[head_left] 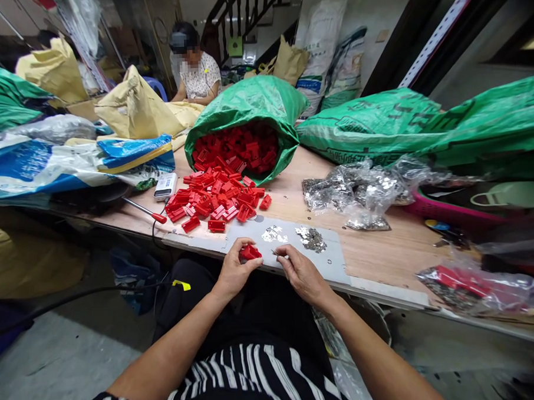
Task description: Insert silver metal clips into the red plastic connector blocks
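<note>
Between the thumb and fingers of my left hand (234, 269) is a red plastic part (250, 252), held at the table's front edge. Close by on the right, my right hand (302, 270) pinches a small thin metal piece (274, 252), too small to name exactly. Two little piles of flat metal pieces, a bright one (274, 234) and a greyer one (311, 239), lie on a grey mat (336, 262) just beyond my hands. A heap of red plastic parts (214, 196) spreads out of a green woven sack (249, 97) lying with its mouth toward me.
Clear plastic bags of metal pieces (359, 190) lie to the right, near a pink basket (453, 209). A red-handled tool (146, 210) and a small white device (165, 187) are left of the heap. Another person (199, 73) sits across the table. Green sacks (423, 125) line the far right.
</note>
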`<state>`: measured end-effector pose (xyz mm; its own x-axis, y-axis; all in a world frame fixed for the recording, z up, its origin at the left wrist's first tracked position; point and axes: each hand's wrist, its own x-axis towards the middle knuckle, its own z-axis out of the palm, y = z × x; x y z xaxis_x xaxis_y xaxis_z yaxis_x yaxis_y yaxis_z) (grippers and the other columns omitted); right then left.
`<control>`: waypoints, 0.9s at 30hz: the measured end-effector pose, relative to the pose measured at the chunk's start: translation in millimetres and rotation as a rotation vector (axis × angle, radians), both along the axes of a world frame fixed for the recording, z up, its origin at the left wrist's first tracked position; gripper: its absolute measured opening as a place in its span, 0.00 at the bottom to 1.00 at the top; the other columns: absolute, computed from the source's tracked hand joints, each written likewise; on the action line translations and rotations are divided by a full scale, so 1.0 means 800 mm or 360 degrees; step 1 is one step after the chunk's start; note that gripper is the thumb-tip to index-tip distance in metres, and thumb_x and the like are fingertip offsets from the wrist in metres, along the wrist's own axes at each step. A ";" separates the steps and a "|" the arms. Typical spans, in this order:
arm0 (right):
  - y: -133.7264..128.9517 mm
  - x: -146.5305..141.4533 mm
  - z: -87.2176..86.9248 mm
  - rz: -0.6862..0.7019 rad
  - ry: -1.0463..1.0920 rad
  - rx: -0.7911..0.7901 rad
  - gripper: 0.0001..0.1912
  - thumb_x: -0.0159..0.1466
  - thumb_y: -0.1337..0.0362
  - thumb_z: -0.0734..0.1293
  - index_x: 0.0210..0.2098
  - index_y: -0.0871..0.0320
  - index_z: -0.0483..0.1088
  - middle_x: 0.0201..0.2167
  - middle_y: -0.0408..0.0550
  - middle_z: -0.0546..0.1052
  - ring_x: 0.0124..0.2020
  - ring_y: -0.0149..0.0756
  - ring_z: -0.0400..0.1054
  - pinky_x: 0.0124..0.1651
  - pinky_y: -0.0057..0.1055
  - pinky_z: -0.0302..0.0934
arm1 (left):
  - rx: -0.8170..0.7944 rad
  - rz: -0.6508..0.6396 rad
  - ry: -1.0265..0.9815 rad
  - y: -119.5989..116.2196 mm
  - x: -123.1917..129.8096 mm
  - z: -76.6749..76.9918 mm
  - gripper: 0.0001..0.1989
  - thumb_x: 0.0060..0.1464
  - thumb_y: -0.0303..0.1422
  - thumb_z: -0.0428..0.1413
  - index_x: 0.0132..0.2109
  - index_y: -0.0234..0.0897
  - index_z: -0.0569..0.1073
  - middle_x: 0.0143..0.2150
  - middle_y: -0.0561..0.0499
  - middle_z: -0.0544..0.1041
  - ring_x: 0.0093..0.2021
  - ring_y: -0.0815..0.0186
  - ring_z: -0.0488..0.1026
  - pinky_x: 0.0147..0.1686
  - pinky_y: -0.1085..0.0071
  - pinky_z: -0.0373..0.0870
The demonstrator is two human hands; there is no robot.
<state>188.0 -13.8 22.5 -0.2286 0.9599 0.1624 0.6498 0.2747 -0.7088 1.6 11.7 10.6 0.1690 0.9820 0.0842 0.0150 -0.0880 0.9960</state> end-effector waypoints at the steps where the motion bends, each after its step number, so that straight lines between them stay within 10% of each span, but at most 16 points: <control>1: -0.005 0.001 0.003 0.0038 0.0055 -0.0058 0.11 0.68 0.63 0.54 0.48 0.55 0.62 0.33 0.45 0.73 0.34 0.34 0.67 0.41 0.31 0.60 | -0.0147 -0.0029 -0.0220 -0.003 0.002 0.004 0.16 0.46 0.31 0.62 0.44 0.39 0.69 0.32 0.56 0.74 0.33 0.70 0.72 0.40 0.71 0.68; 9: -0.027 -0.008 0.020 0.0228 0.0172 -0.0250 0.22 0.69 0.58 0.54 0.62 0.53 0.56 0.21 0.39 0.67 0.24 0.32 0.64 0.33 0.28 0.59 | -0.1087 -0.0326 -0.1250 -0.022 0.005 0.022 0.07 0.52 0.33 0.59 0.34 0.34 0.70 0.33 0.49 0.80 0.37 0.65 0.78 0.51 0.65 0.68; 27: -0.027 -0.006 0.013 0.0149 0.0186 -0.0039 0.16 0.69 0.58 0.55 0.52 0.53 0.67 0.37 0.47 0.76 0.37 0.36 0.71 0.42 0.30 0.63 | -0.1385 -0.0208 -0.1513 -0.036 0.017 0.024 0.10 0.61 0.30 0.50 0.37 0.27 0.74 0.34 0.43 0.80 0.37 0.61 0.79 0.55 0.57 0.67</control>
